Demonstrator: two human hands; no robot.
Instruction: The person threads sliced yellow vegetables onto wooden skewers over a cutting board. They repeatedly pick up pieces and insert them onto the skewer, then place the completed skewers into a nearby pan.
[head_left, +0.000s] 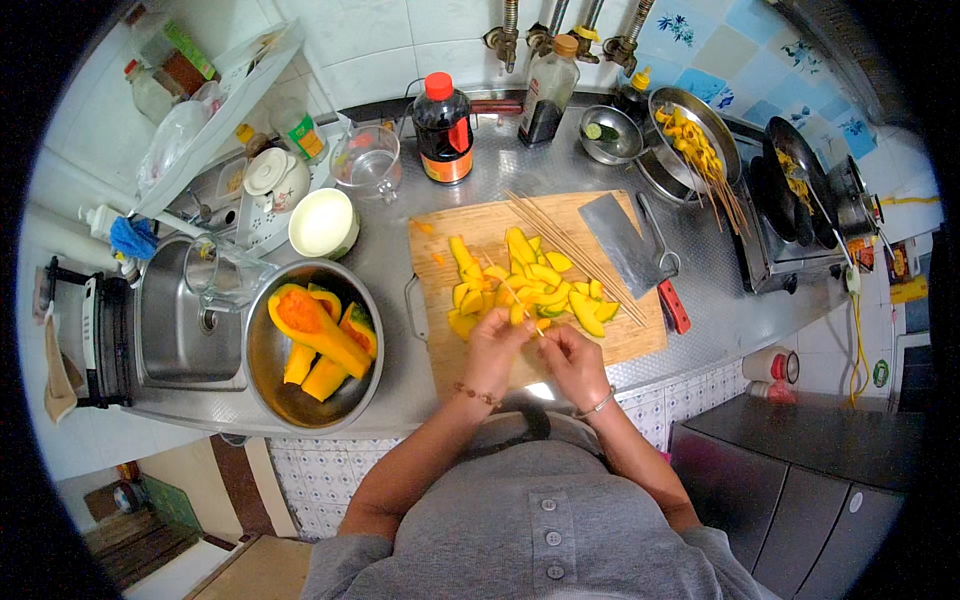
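Observation:
Over the near side of a wooden cutting board (540, 367), my left hand (491, 349) pinches a yellow pumpkin slice (517, 313). Close beside it, my right hand (576, 358) grips the near end of a thin bamboo skewer (504, 281), which slants away over the board. My fingers hide whether its tip passes through the slice. Loose pumpkin slices (544, 276), some edged with green rind, are heaped just beyond my hands. Several bare skewers (570, 251) lie diagonally to their right. A cleaver (619, 240) with a red handle rests across the board's right edge, beside a metal peeler (660, 236).
At left, a steel bowl (259, 375) holds large pumpkin pieces beside the sink (187, 330). A white bowl (322, 225), a red-capped bottle (442, 135) and another bottle (547, 97) stand behind. A metal pan (720, 124) with skewered pieces and a wok (806, 154) are at right.

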